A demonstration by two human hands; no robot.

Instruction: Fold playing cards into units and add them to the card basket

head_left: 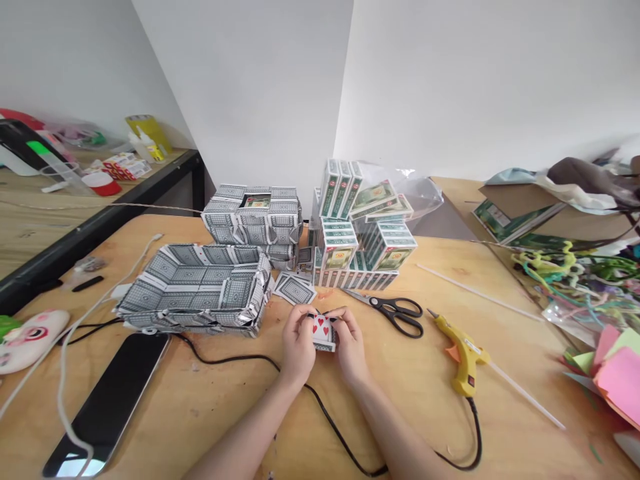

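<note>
A playing card with red hearts (323, 328) is held between my two hands near the middle of the table, its lower edge folded up. My left hand (299, 343) grips its left side, fingers closed. On the right side, the closed fingers of my right hand (349, 341) pinch it. Loose patterned cards (295, 289) lie just beyond my left hand. To the left stands an open box built of folded cards (200, 287). Black-handled scissors (397, 312) rest beyond my right hand, and a yellow glue gun (467, 360) lies farther right.
Behind are a block of folded cards (253, 217) and stacked card packs (340, 250). A phone (113, 403) lies at the left. A black cable (325, 407) passes under my forearms. Glue sticks (480, 291) and colored paper (617, 377) are at the right.
</note>
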